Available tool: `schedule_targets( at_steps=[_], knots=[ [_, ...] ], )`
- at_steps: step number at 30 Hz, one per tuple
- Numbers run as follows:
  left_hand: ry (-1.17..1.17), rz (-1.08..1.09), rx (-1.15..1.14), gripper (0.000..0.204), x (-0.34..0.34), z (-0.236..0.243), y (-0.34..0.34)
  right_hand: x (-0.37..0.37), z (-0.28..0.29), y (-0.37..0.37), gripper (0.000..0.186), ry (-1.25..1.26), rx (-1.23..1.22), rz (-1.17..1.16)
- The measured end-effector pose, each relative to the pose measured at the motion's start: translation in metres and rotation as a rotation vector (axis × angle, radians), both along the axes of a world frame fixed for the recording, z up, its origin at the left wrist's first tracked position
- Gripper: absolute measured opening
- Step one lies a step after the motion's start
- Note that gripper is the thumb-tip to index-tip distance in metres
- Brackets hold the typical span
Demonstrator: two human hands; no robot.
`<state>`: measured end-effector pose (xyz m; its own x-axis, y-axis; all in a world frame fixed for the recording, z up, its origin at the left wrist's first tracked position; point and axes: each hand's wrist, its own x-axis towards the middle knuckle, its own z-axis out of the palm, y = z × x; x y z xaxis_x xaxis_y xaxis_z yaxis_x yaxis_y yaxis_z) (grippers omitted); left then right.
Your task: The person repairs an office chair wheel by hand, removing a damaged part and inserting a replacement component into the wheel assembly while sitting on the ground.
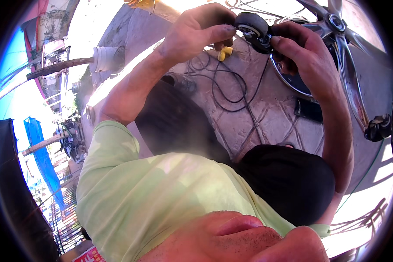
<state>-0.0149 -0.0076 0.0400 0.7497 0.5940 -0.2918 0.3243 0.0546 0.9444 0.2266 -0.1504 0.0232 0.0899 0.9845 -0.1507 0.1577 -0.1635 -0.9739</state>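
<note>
Up at the top middle I hold a small black caster wheel [252,25] with a metal centre and a dark housing. My right hand [302,50] is closed round the housing side, thumb in front. Fingers curled, my left hand [207,28] meets the wheel's left edge with thumb and fingertips; the exact contact is partly hidden. Just right of my right hand stands a shiny metal star-shaped chair base [336,24], its legs spreading from a round hub. Another black caster [377,127] sits at the end of one leg.
Below my hands a black cable [231,109] loops over the patterned concrete floor [231,131], near a small yellow object [225,53]. A dark round disc with a pale rim [292,87] lies under the base. Beside my right forearm is a black rectangular object [308,109]. A white bucket [107,59] is at left.
</note>
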Motion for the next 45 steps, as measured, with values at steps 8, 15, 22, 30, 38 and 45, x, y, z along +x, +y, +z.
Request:
schedule_targets(
  at_steps=[8, 15, 22, 30, 38, 45],
  knots=[
    [-0.08, -0.031, -0.044, 0.027, -0.002, -0.003, 0.001, 0.002, -0.004, 0.001, 0.039, 0.002, 0.003, 0.006],
    [-0.075, -0.047, -0.021, 0.027, -0.001, -0.002, 0.002, 0.002, -0.005, 0.0, 0.039, 0.006, -0.001, 0.012],
    [-0.121, -0.054, -0.029, 0.026, -0.003, -0.005, 0.003, 0.002, -0.004, -0.001, 0.038, 0.043, -0.012, 0.009],
    [-0.102, -0.059, -0.016, 0.027, -0.002, -0.001, 0.001, 0.005, -0.006, -0.005, 0.037, 0.095, -0.038, -0.022],
    [-0.107, 0.004, -0.021, 0.026, -0.001, 0.002, -0.005, 0.012, -0.012, -0.015, 0.035, 0.24, -0.045, -0.105],
    [-0.086, -0.013, -0.004, 0.024, -0.001, 0.002, -0.001, 0.013, -0.017, -0.021, 0.034, 0.276, -0.033, -0.132]
  ],
)
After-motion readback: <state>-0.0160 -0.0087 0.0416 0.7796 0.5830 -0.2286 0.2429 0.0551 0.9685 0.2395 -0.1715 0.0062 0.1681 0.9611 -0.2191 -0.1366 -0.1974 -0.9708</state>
